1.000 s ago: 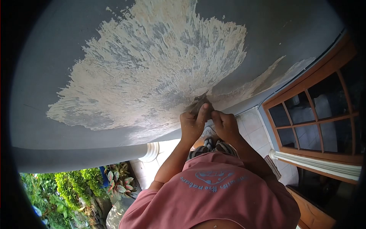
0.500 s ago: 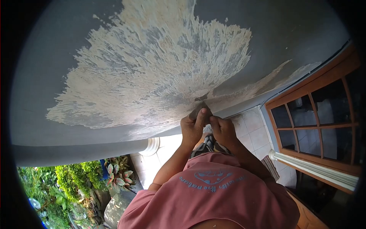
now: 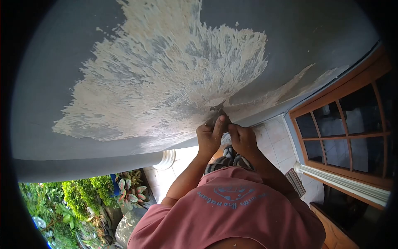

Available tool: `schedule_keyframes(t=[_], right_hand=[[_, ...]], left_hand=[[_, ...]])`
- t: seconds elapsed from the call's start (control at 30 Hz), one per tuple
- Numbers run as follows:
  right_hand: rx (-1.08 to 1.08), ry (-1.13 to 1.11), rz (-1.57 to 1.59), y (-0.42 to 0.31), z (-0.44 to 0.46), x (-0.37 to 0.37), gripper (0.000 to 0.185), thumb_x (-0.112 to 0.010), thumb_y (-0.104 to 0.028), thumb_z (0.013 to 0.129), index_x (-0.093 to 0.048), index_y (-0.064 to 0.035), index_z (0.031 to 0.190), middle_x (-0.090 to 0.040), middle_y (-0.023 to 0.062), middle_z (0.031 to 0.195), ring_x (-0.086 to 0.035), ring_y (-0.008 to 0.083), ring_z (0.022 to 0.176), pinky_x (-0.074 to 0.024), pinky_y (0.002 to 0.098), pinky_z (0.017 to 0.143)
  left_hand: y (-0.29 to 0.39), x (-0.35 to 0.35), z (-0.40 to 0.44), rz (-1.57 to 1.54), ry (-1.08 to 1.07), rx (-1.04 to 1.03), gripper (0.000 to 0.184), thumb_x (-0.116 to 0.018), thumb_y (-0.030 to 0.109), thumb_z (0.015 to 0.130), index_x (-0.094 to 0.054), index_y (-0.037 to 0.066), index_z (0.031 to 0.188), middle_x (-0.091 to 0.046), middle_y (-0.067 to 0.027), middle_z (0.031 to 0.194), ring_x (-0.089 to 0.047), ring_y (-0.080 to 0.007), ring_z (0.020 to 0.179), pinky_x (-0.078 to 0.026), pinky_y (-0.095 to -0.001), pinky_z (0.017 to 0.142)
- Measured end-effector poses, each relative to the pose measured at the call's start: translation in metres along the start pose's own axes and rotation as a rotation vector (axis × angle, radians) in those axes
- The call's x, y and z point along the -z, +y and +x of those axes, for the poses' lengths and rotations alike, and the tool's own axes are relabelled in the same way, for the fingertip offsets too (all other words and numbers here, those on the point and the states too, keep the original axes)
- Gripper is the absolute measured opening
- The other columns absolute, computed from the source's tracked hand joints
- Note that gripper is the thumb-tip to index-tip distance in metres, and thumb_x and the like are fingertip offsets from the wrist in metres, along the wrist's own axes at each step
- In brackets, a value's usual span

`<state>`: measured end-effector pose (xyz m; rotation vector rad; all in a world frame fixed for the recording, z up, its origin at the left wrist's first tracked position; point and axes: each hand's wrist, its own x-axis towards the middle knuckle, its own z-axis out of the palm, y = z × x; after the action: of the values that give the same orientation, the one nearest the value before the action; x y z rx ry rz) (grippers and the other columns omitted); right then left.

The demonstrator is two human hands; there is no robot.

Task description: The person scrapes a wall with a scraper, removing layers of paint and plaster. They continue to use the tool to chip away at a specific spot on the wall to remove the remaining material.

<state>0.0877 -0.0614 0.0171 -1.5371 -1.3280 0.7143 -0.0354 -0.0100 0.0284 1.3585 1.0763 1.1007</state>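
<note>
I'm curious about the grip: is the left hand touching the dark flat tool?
Touching. The head view shows the thumb of the left hand lying across the dark flat tool, with no gap.

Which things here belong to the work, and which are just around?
Seemingly part of the job:
dark tool, held by left hand and right hand
pale, rough wall patch

Just around:
wooden-framed window
leafy plants
floor tiles

A dark, flat tool (image 3: 213, 120) stands beside the ragged, pale wall patch (image 3: 166, 79).
</note>
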Motion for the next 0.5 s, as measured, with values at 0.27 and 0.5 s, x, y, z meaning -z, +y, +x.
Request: schedule_keyframes(t=[0.27, 0.5], right_hand=[[0.074, 0.026, -0.017, -0.007, 0.011, 0.002, 0.031, -0.049, -0.022, 0.094, -0.059, -0.0003, 0.074, -0.053, 0.0197, 0.058, -0.058, 0.0363, 0.055, -0.0405, 0.0394, 0.049], [0.037, -0.063, -0.075, 0.007, -0.007, -0.002, 0.027, -0.051, -0.024, 0.094, -0.063, -0.0057, 0.078, -0.060, 0.0172, 0.062, -0.061, 0.0376, 0.061, -0.0449, 0.0421, 0.050]], left_hand=[[0.019, -0.001, 0.009, 0.044, 0.018, -0.024, 0.031, -0.063, 0.024, 0.091, -0.067, -0.005, 0.079, -0.063, -0.0039, 0.062, -0.054, -0.0059, 0.059, -0.041, -0.0229, 0.050], [0.008, 0.003, -0.007, 0.011, 0.025, 0.111, 0.034, -0.064, 0.027, 0.091, -0.067, -0.006, 0.084, -0.064, -0.0047, 0.066, -0.056, -0.0074, 0.060, -0.045, -0.0230, 0.054]])
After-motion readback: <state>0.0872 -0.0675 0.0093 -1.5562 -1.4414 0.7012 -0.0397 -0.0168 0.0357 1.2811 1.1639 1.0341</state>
